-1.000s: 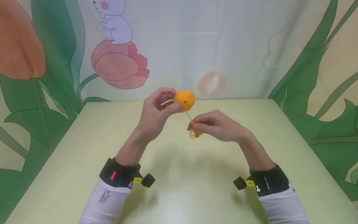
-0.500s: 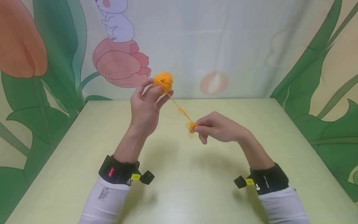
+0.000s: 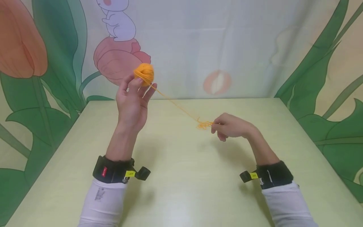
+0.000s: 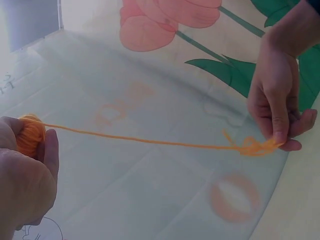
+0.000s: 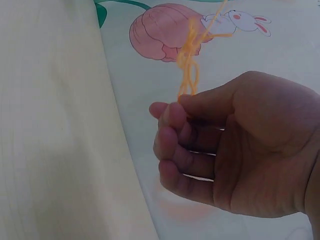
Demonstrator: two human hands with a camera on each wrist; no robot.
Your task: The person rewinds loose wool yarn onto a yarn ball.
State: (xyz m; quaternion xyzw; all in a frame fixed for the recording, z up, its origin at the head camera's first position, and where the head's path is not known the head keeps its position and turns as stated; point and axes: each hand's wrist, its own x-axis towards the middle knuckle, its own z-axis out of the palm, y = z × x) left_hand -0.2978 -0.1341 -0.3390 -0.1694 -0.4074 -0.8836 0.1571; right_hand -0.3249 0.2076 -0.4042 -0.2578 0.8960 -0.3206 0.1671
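Observation:
My left hand (image 3: 131, 108) holds a small ball of orange yarn (image 3: 144, 74) up in the air, gripped between thumb and fingers. From the ball a single strand (image 4: 140, 141) runs across to my right hand (image 3: 232, 125), nearly straight. Between thumb and fingertips the right hand pinches a loose, looped tangle of the same yarn (image 5: 188, 65). In the right wrist view the loops stick out beyond the fingertips, and the other fingers are curled. Part of the ball is hidden behind the left fingers in the left wrist view.
Below both hands lies a pale yellow-green table (image 3: 175, 176). Behind it hangs a curtain (image 3: 181, 50) printed with tulips, leaves and a white rabbit. Each wrist wears a black strap with a small camera.
My left hand has moved left and upward with the yarn ball, drawing out a longer strand. My right hand has shifted slightly right, and the looped yarn now trails out from its fingertips.

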